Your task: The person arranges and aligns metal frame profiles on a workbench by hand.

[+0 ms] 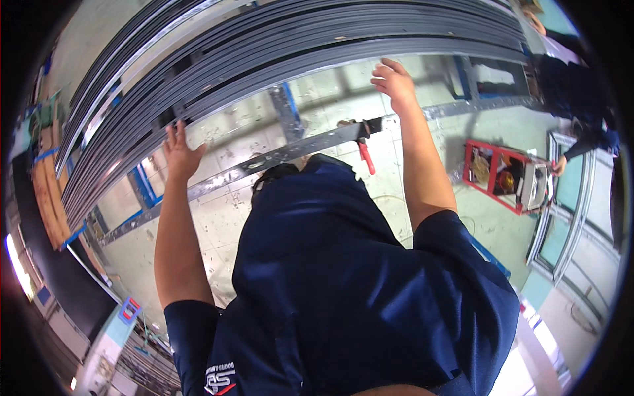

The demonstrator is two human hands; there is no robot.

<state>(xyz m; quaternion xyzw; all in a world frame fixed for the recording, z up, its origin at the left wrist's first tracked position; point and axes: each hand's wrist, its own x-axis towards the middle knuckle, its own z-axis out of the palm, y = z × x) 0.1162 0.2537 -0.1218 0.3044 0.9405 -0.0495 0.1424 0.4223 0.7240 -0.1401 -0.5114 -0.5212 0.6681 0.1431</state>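
Long dark grey metal profiles [343, 33] lie side by side in a wide bundle across the top of the view. My left hand [181, 155] is raised at the bundle's near edge on the left, its fingers spread and nothing in it. Whether its fingertips touch the profiles I cannot tell. Farther right, my right hand [394, 84] hovers just on the near side of the bundle, apart from it. Its fingers are loosely bent and separate, with no object between them.
Under the profiles runs a rack with a scuffed metal beam [277, 155]. A red-handled tool [366, 157] hangs from that beam. At right stand a red-framed cart [505, 175] and window frames [561, 204]; another person's hand [560, 165] is beside the cart. Wooden boards [51, 191] are at left.
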